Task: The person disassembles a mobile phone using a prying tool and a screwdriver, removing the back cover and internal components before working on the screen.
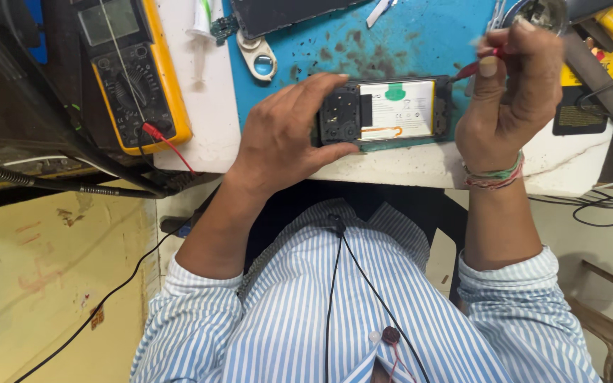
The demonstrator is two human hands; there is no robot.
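Note:
An opened phone (384, 110) lies back-up on a blue mat (406, 42), its white battery and dark circuit board exposed. My left hand (285, 135) grips the phone's left end, thumb under its near edge and fingers over the top. My right hand (509, 92) is closed around a thin red probe (478, 65), whose tip points at the phone's right end. Coloured thread bands circle my right wrist.
A yellow multimeter (133, 71) with a red lead plugged in sits at the left on the white bench (399, 169). Metal tweezers (258, 57), a dark screen panel (285, 14) and a syringe tube (200, 35) lie behind the phone. Cables trail at the right.

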